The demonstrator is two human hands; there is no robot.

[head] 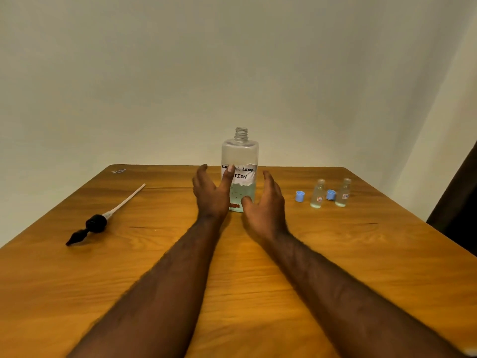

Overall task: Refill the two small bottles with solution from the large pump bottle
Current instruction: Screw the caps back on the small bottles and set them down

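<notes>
1. The removed pump (96, 223) lies on the counter's (154, 267) left; leave it there.
2. The left hand (210, 195), fingers straight, grasps nothing.
3. The large bottle (240, 156) stands mid-counter, neck open.
4. The right hand (265, 205) is likewise released; wrap both hands low round the body before lifting.
5. At the right, the 2 small bottles (318, 193) stand uncapped among blue caps (300, 196); pour slowly into their narrow necks.

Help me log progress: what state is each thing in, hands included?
large bottle: upright, pump off, partly full.
pump: lying on table.
left small bottle: upright, uncapped, partly full.
right small bottle: upright, uncapped, partly full.
left cap: off, on table.
right cap: off, on table.
left hand: open, beside large bottle.
right hand: open, beside large bottle.
</notes>
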